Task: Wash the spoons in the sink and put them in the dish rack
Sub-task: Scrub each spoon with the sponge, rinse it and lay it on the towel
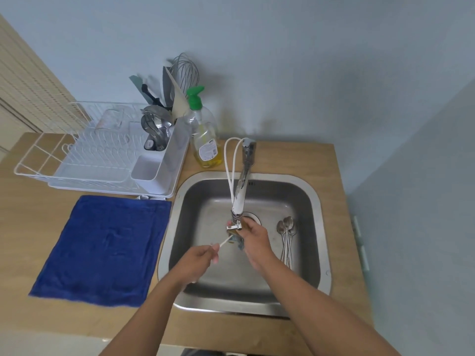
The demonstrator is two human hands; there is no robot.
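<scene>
Head view looks down at a steel sink (180, 227) set in a wooden counter (331, 176). The left hand (199, 258) pinches the thin handle of one spoon (224, 243) between thumb and fingers. The spoon's bowl end points toward the tap (240, 196). The right hand (253, 240) has its grip curled around something small and blue-grey, maybe a sponge (240, 244), right under the tap and touching the spoon's end. It is too blurry to be sure what that thing is, or whether water is running.

The step looks like washing: one spoon is being rubbed clean. More spoons (286, 237) lie in a bunch on the sink floor at the right, near the drain. About four can be counted, but they overlap, so the number is not sure.

The next move likely calls for rinsing this spoon and carrying it left, over the counter, to the white dish rack (84, 160). The rack has a holder (167, 140) with other tools already standing in it, so the spoon needs a free gap.

Counted: one sink, one tap, one dish rack, one soap bottle (205, 140) with a green pump, one blue towel (102, 247) lying flat in front of the rack, and two hands.
</scene>
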